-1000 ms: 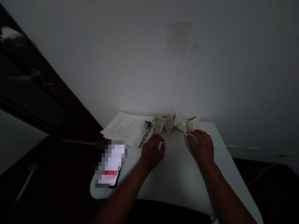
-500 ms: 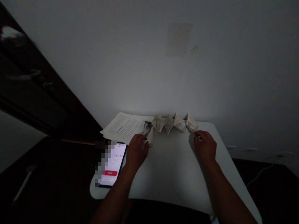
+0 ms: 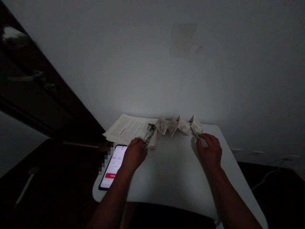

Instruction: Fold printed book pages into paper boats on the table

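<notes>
Several folded paper shapes (image 3: 184, 126), like origami with printed text, stand in a row along the back of the small white table. My right hand (image 3: 210, 150) is beside the rightmost folded paper piece (image 3: 196, 126); its index fingertip is at the lower edge, and the thumb is apart from it. A stack of printed sheets (image 3: 130, 128) with a dark picture at its right side lies at the back left. My left hand (image 3: 135, 155) rests over the front edge of this stack, fingers slightly bent and partly hidden, with no held thing visible.
A phone (image 3: 110, 175) with a lit timer screen lies on the left of the white table (image 3: 176, 178), partly covered by my left forearm. The wall (image 3: 147, 63) stands directly behind. A dark door (image 3: 35, 76) is on the left, and a cable (image 3: 268, 175) on the right.
My left hand has moved left and slightly down, uncovering more of the stack's front corner. My right thumb has parted from the index finger. The folded pieces look nearly unchanged.
</notes>
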A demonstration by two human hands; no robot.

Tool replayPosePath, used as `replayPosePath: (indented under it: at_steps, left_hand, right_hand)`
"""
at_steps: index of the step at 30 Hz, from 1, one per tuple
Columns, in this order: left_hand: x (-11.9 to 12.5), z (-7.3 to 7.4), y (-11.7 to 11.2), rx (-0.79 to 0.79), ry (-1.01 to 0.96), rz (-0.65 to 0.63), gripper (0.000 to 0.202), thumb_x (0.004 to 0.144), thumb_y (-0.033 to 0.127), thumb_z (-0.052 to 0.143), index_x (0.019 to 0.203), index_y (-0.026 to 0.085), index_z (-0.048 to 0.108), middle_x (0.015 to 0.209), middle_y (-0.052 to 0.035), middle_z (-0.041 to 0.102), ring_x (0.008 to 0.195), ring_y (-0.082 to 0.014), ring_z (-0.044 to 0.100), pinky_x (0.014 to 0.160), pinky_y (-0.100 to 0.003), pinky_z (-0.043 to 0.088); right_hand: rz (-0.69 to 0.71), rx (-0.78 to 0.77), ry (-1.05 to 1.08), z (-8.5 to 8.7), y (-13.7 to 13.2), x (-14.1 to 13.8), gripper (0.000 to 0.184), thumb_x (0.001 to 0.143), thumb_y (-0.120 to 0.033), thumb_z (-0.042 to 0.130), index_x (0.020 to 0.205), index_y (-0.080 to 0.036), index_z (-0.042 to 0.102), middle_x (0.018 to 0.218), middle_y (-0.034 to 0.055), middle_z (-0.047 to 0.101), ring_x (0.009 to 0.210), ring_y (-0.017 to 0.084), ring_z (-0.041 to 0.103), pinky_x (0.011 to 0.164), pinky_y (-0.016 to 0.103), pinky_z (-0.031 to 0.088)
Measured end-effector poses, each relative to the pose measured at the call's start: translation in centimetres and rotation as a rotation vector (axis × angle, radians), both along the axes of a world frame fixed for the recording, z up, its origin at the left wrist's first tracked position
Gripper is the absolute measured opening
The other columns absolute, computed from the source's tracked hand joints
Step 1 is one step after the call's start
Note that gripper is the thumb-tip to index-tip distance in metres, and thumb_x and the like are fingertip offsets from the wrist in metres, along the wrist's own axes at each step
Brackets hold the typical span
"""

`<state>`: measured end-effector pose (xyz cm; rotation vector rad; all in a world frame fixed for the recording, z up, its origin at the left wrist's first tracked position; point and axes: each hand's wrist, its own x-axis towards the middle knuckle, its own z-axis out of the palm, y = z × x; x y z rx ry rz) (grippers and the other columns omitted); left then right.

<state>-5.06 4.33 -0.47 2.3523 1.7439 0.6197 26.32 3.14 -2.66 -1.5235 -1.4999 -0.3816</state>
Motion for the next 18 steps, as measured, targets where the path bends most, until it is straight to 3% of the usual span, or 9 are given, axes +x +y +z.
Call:
replayPosePath:
  at_steps: [6,18]
  left_hand:
    - [-0.5,0.2,0.4,0.042,-0.025,0.039,0.024,0.084,0.021,0.043,0.081,0.016,0.066,0.087,-0.0067,0.064,0.079,-0.0175,0.061,0.077,-0.030,0.047]
    - [-1.2,1.0,1.0,0.158,-0.180,0.121,0.019,0.079,0.025,0.053,0.072,0.017,0.069,0.076,-0.0031,0.069,0.070,-0.0159,0.063,0.068,-0.026,0.047]
  right_hand:
    - [0.042,0.029,0.016,0.1,-0.1,-0.3,0.019,0.075,-0.019,0.057,0.092,-0.019,0.064,0.094,0.0072,0.063,0.088,0.020,0.056,0.082,0.037,0.046]
    - [0.063,0.050,0.012,0.4,-0.1,-0.5,0.016,0.075,-0.017,0.058,0.090,-0.018,0.064,0.092,0.0075,0.064,0.086,0.020,0.057,0.081,0.037,0.048]
